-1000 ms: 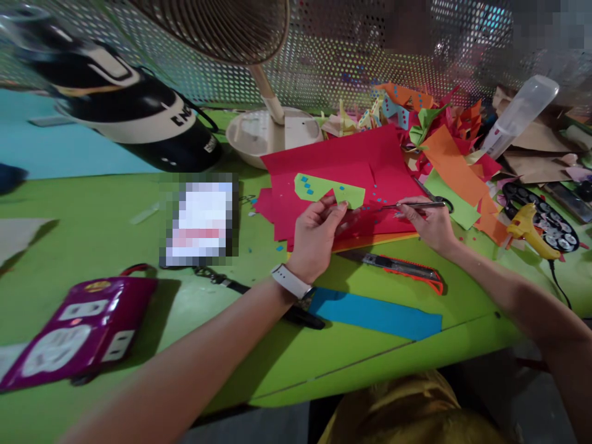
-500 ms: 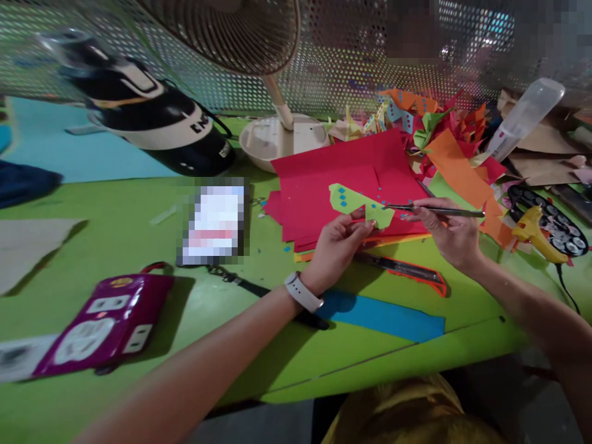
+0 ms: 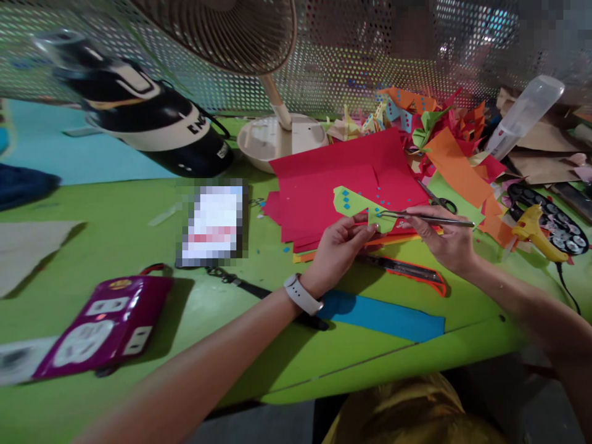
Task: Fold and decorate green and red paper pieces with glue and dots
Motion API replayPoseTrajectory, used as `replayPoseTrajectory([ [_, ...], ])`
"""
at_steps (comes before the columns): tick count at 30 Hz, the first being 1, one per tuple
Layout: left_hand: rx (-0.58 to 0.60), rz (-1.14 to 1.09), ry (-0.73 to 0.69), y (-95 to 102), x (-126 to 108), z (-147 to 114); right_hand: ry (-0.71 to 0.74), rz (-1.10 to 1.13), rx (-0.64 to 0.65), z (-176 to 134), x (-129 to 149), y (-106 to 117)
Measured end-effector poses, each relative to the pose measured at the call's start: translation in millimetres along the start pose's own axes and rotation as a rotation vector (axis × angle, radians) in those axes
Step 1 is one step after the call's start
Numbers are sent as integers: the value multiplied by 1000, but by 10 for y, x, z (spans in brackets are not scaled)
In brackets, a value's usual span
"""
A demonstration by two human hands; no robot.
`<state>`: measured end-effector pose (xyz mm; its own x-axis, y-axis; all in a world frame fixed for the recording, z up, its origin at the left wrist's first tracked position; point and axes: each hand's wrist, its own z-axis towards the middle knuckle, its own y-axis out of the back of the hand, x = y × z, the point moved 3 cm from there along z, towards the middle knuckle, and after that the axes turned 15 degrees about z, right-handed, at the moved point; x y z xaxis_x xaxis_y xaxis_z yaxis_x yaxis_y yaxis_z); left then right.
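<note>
My left hand (image 3: 340, 250) pinches the lower edge of a light green paper cutout (image 3: 355, 201) that carries small blue diamond pieces. Between the fingers of my right hand (image 3: 446, 243) is a pair of metal tweezers (image 3: 435, 219), pointing left. The tweezer tips rest at a blue diamond (image 3: 378, 213) on the cutout's right part; whether they grip it I cannot tell. Beneath the cutout lie red paper sheets (image 3: 319, 185) with loose blue bits on them. My left fingers hide part of the cutout.
A utility knife (image 3: 407, 271) and a blue paper strip (image 3: 383, 316) lie near the front edge. Scissors (image 3: 444, 202), a yellow glue gun (image 3: 536, 234) and paper scraps sit right. A phone (image 3: 213, 225), a bottle (image 3: 161, 126), a fan (image 3: 259, 139) and a purple power strip (image 3: 111, 314) stand left.
The tweezers have shifted left and slightly down over the cutout, with my right hand. The cutout has moved slightly right and down in view. The scissors' handles now show.
</note>
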<state>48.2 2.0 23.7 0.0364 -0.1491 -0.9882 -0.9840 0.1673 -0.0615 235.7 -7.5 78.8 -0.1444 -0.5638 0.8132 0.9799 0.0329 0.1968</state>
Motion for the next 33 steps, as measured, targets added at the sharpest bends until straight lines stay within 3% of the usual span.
replayPoseTrajectory([
  [5,-22,0,36,10,3,-4,61,-48,3,-1,57,18],
  [14,23,13,27,-2,3,-4,48,-41,5,0,49,23],
  [33,-1,4,32,7,22,5,72,3,7,-25,-2,44],
])
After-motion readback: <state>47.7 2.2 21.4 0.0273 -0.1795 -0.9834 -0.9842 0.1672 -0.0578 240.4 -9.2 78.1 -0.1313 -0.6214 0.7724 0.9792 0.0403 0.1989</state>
